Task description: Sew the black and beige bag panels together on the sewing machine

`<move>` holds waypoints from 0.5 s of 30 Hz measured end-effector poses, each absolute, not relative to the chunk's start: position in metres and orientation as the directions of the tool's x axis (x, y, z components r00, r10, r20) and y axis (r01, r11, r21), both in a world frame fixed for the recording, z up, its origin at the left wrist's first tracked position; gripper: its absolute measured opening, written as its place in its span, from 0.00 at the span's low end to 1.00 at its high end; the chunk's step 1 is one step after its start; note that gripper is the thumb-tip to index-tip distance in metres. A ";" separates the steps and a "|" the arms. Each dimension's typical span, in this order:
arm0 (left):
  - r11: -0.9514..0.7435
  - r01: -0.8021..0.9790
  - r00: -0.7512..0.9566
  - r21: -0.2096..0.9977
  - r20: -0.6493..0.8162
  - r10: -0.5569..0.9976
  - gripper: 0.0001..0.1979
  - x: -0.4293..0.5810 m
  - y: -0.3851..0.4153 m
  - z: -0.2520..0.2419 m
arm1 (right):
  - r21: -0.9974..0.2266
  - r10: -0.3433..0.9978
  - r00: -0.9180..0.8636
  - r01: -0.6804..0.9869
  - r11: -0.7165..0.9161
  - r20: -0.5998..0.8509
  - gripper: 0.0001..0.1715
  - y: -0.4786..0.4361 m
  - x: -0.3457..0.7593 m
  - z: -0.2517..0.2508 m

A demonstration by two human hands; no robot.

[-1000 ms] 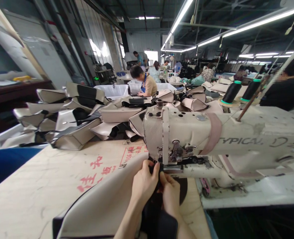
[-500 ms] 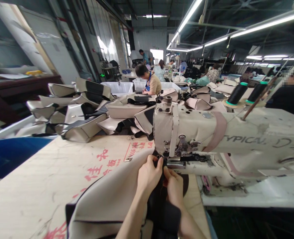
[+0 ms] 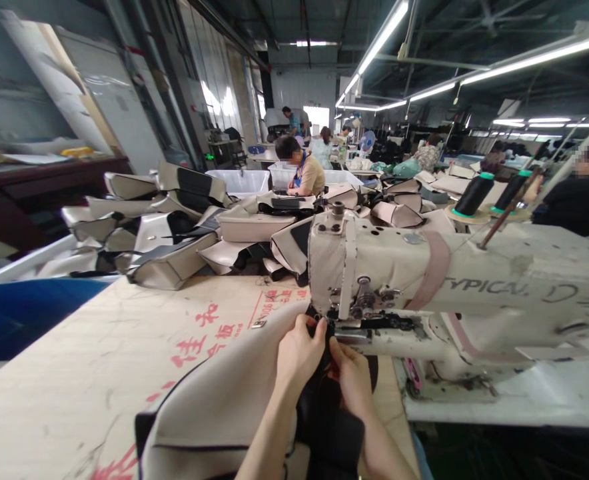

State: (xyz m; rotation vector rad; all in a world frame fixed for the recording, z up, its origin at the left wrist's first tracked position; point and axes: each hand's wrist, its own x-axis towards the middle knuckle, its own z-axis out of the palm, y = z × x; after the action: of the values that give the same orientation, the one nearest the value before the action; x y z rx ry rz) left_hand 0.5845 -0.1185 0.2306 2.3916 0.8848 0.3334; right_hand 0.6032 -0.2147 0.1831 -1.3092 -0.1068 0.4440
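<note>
Both hands were pinched together on the seam of a beige-and-black upholstery cover [image 3: 224, 393] right at the needle of the industrial sewing machine [image 3: 424, 280], the left hand [image 3: 297, 353] pressing the beige panel from the left and the right hand [image 3: 352, 377] gripping the black panel just beside it. The work looked to be mid-seam, the cover lying across the plywood table [image 3: 74, 373] under the machine head. Judging from this, the next move called for keeping both edges aligned while feeding them steadily toward the needle, fingertips kept clear.
</note>
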 end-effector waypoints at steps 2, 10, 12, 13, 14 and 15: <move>-0.618 0.519 0.747 0.591 0.038 0.664 0.15 0.585 -0.118 0.231 | -0.966 0.465 0.876 -0.216 0.142 -0.127 0.29 -0.229 0.603 0.185; -0.622 0.469 0.766 0.627 0.061 0.640 0.14 0.584 -0.116 0.229 | -0.524 0.052 0.646 0.661 -0.538 0.762 0.17 -0.400 0.639 0.201; -0.618 0.459 0.767 0.639 0.066 0.638 0.14 0.583 -0.115 0.227 | -0.374 -0.037 0.513 0.571 -0.731 0.857 0.23 -0.449 0.660 0.202; -0.614 0.454 0.768 0.645 0.067 0.637 0.14 0.583 -0.115 0.226 | -0.317 -0.015 0.504 0.519 -0.794 0.864 0.25 -0.469 0.670 0.201; -0.611 0.450 0.767 0.651 0.068 0.638 0.14 0.583 -0.115 0.225 | -0.258 0.024 0.503 0.483 -0.836 0.864 0.27 -0.485 0.679 0.200; -0.608 0.446 0.768 0.657 0.069 0.637 0.14 0.583 -0.115 0.225 | -0.195 0.084 0.503 0.478 -0.857 0.860 0.27 -0.496 0.686 0.199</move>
State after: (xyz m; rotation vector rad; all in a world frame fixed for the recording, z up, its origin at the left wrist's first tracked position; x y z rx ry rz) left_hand 0.5827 -0.1148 0.2246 2.3243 0.8055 0.3930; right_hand 0.6864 -0.4963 0.1990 -2.3397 -0.4647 -1.3066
